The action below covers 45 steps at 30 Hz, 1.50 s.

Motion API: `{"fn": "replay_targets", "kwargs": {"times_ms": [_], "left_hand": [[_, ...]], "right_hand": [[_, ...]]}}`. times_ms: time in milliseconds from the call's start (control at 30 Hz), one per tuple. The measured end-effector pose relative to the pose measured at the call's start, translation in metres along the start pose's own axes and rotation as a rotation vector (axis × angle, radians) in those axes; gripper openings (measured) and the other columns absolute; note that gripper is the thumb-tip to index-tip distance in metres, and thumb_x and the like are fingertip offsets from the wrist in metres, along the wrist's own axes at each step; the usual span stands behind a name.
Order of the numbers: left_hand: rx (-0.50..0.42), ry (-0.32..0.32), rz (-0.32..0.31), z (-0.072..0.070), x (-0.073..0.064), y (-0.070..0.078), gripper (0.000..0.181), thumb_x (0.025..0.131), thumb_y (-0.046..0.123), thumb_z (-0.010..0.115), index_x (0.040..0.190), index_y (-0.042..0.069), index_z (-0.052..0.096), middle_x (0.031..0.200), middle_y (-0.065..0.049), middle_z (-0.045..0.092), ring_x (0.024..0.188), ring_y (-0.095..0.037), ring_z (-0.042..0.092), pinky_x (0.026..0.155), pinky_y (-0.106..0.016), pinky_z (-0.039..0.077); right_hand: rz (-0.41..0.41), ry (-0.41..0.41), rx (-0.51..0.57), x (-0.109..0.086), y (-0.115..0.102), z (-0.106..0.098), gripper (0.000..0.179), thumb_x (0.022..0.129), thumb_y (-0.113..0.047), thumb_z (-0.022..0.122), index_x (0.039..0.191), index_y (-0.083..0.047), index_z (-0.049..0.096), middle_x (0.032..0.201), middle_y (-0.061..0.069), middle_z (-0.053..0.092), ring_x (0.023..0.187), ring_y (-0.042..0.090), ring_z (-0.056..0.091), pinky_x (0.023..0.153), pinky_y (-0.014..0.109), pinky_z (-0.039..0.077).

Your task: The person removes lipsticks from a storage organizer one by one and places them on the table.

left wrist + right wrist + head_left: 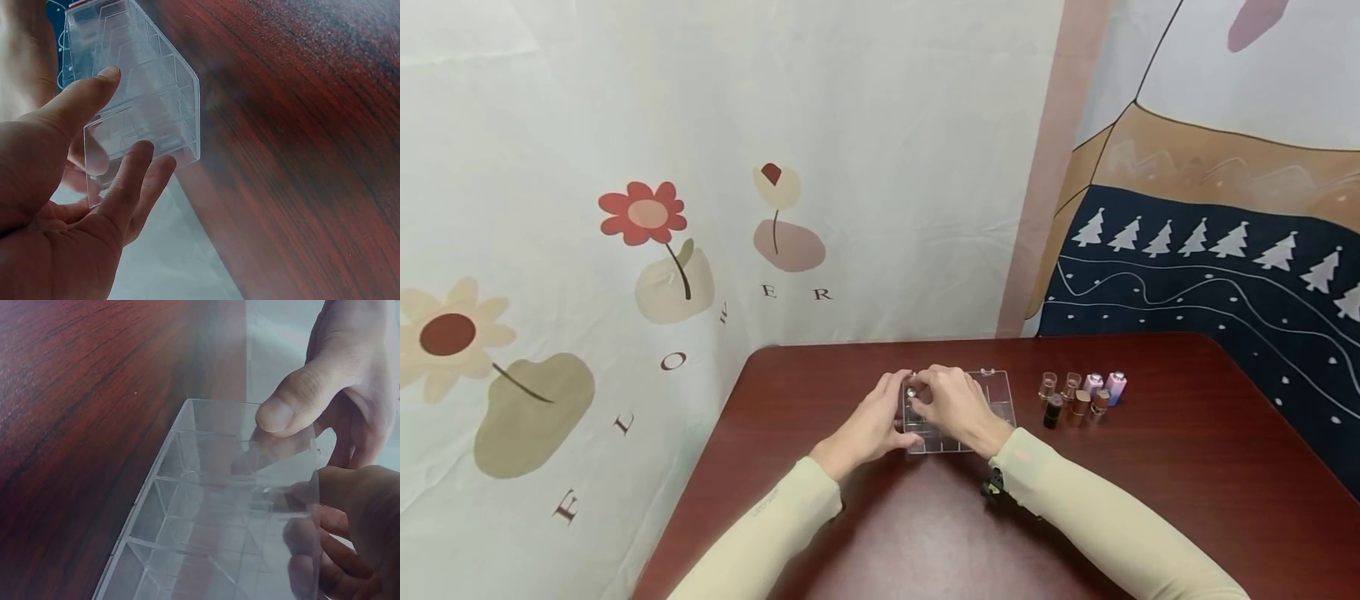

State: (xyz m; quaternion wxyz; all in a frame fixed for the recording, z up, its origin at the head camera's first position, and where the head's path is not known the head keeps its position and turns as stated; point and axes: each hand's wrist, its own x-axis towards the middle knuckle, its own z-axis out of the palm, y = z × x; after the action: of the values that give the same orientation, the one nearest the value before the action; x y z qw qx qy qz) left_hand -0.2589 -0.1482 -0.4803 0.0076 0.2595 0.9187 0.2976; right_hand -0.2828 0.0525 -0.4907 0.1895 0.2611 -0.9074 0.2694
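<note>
A clear divided organizer (951, 442) lies on the table, its compartment walls showing in both wrist views. My left hand (868, 425) holds its left side, the thumb (94, 90) on one edge and the fingers (128, 181) along the end wall. Over the far left compartments, my right hand (955, 404) pinches a small silver-topped lipstick tube (912, 392) between thumb and fingertips. Most of that tube is hidden by the hands. Through the clear wall in the right wrist view, the right fingertips (300, 540) look blurred.
Right of the organizer stand several lipstick tubes: two clear-capped ones (1048, 385), a black one (1052, 411), brown ones (1080, 404) and pink-purple ones (1116, 387). The dark red table (910, 533) meets a printed curtain (880, 167) at its back edge.
</note>
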Motion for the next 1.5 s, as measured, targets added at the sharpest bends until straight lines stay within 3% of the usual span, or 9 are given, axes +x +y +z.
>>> {"fn": "replay_targets", "kwargs": {"times_ms": [267, 400, 867, 1233, 1500], "left_hand": [[-0.004, 0.011, -0.004, 0.0, 0.0, 0.0, 0.106, 0.088, 0.015, 0.105, 0.171, -0.001, 0.04, 0.15, -0.02, 0.06, 0.118, -0.031, 0.073, 0.106, -0.046, 0.067], [-0.003, 0.016, -0.003, 0.001, 0.0, 0.0, 0.105, 0.087, 0.015, 0.106, 0.169, 0.002, 0.042, 0.147, -0.019, 0.061, 0.119, -0.032, 0.073, 0.107, -0.048, 0.066], [-0.008, 0.023, 0.013, 0.001, 0.001, -0.001, 0.103, 0.086, 0.013, 0.106, 0.167, 0.001, 0.043, 0.146, -0.021, 0.061, 0.122, -0.033, 0.072, 0.11, -0.05, 0.064], [-0.001, 0.007, -0.013, 0.0, 0.001, 0.001, 0.106, 0.087, 0.012, 0.105, 0.17, -0.001, 0.04, 0.149, -0.023, 0.06, 0.119, -0.031, 0.072, 0.107, -0.048, 0.066], [-0.056, 0.003, -0.01, 0.0, 0.0, 0.0, 0.105, 0.088, 0.009, 0.104, 0.17, -0.002, 0.039, 0.148, -0.028, 0.058, 0.115, -0.033, 0.079, 0.102, -0.045, 0.069]], "right_hand": [[-0.027, 0.021, 0.0, -0.001, -0.002, -0.006, 0.03, 0.091, -0.014, 0.094, 0.12, -0.009, 0.09, 0.105, 0.003, 0.082, 0.08, 0.018, 0.077, 0.067, 0.04, 0.068], [-0.034, 0.044, 0.013, -0.002, -0.002, -0.009, 0.026, 0.089, -0.015, 0.094, 0.115, -0.01, 0.09, 0.105, 0.002, 0.081, 0.078, 0.017, 0.074, 0.064, 0.036, 0.065], [-0.049, 0.076, 0.051, -0.005, -0.001, -0.021, 0.025, 0.09, -0.015, 0.094, 0.115, -0.012, 0.087, 0.105, 0.001, 0.079, 0.076, 0.011, 0.068, 0.068, 0.029, 0.059], [-0.097, 0.126, 0.059, -0.005, 0.004, -0.039, 0.024, 0.096, -0.013, 0.092, 0.118, -0.009, 0.085, 0.11, 0.005, 0.079, 0.081, 0.017, 0.075, 0.071, 0.032, 0.063], [-0.062, 0.106, 0.139, -0.009, 0.008, -0.056, 0.02, 0.1, -0.012, 0.09, 0.119, -0.008, 0.084, 0.109, 0.005, 0.079, 0.087, 0.016, 0.079, 0.076, 0.036, 0.068]]}}
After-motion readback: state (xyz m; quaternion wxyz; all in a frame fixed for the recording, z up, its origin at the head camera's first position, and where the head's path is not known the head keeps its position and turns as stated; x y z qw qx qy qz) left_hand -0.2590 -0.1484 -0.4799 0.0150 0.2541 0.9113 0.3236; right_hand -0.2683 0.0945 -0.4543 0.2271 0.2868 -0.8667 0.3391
